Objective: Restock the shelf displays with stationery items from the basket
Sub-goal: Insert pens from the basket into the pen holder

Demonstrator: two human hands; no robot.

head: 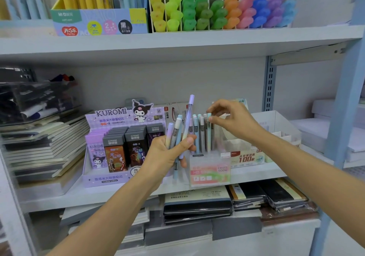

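My left hand (170, 153) grips a bunch of pastel lead tubes (178, 131) upright in front of the middle shelf; one lilac tube (189, 113) sticks up above the others. Just right of it stands a clear display box (209, 169) labelled Fruit Soda, with several pastel tubes (201, 133) standing in it. My right hand (230, 118) hovers over that box and pinches the cap of a mint-green tube (209, 131) between thumb and fingertips. No basket is in view.
A purple Kuromi display (110, 147) of lead boxes stands left of my left hand. A white divided box (276, 129) sits at the right. Notebook stacks (43, 143) fill the left side and the lower shelf. Highlighters (217, 10) line the upper shelf.
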